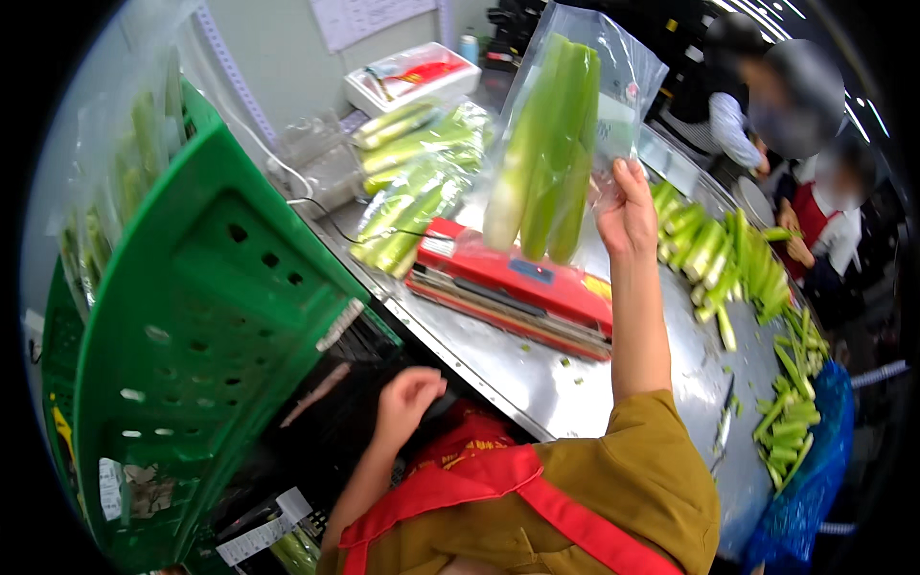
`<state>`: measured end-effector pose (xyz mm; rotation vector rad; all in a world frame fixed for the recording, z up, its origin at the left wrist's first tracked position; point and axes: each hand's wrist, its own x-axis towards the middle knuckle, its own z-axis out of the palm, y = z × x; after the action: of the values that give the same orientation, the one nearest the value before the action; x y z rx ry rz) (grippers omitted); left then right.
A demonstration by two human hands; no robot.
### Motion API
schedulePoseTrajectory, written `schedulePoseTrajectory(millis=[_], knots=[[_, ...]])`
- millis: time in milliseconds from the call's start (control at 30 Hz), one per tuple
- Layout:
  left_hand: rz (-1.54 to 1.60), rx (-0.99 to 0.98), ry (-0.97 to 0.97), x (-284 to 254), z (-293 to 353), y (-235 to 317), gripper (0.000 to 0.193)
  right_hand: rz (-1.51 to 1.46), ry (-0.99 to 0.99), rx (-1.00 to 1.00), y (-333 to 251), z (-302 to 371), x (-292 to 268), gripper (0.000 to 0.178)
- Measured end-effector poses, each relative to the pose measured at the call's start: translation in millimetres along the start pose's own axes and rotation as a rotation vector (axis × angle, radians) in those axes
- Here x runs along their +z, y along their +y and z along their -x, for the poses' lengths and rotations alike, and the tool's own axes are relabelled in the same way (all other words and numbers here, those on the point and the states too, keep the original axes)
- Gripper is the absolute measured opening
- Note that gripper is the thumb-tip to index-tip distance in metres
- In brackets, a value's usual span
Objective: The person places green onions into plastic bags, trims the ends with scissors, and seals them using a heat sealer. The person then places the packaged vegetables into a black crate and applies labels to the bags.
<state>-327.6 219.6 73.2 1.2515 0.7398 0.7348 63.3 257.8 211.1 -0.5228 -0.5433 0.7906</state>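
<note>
My right hand (629, 213) is raised over the table, closed on the edge of a clear plastic bag of celery (554, 144). Long green stalks with pale ends hang upright inside it. Below the bag, a red bag sealer (517, 292) lies on the metal table (575, 402). My left hand (406, 402) is low, in front of my red apron, next to the table's near edge. Its fingers are curled together and I see nothing in them. Several filled celery bags (422, 182) lie to the left of the sealer.
At left a large green crate (220, 297) stands beside bagged stalks. Loose celery (709, 244), trimmings (791, 412), a knife (725, 417) and a blue plastic bag (815, 470) line the right side. A white foam box (412, 81) sits at the back. Two people work at far right.
</note>
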Motion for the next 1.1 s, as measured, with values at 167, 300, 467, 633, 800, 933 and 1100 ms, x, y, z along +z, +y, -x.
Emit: schedulePoseTrajectory(millis=[167,300,467,633,800,933,1100], knots=[[0.449,-0.052,-0.383,78.9,-29.7,-6.7,0.095,-0.119,0.305,0.061,-28.9,151.7,-18.5,0.022],[0.668,-0.153,-0.521,117.8,-2.1,-10.2,0.079,-0.121,0.493,0.079,-38.5,236.9,-40.1,0.023],[0.758,-0.433,-0.566,149.9,14.2,-28.0,0.061,-0.079,0.626,0.109,-74.4,290.9,-68.0,0.026],[0.595,-0.642,-0.594,189.6,-10.3,-72.7,0.053,0.045,0.748,0.036,-91.2,347.6,-157.0,0.029],[0.214,-0.794,-0.659,235.4,-45.8,-133.5,0.051,0.146,0.953,0.150,-85.8,422.1,-240.8,0.022],[-0.025,-0.737,-0.528,256.3,-32.0,-133.2,0.047,0.117,1.086,0.317,-96.7,449.9,-259.9,0.017],[-0.565,-0.265,-0.314,238.5,-2.2,-132.1,0.058,1.028,1.114,0.528,-156.8,456.8,-267.5,0.033]])
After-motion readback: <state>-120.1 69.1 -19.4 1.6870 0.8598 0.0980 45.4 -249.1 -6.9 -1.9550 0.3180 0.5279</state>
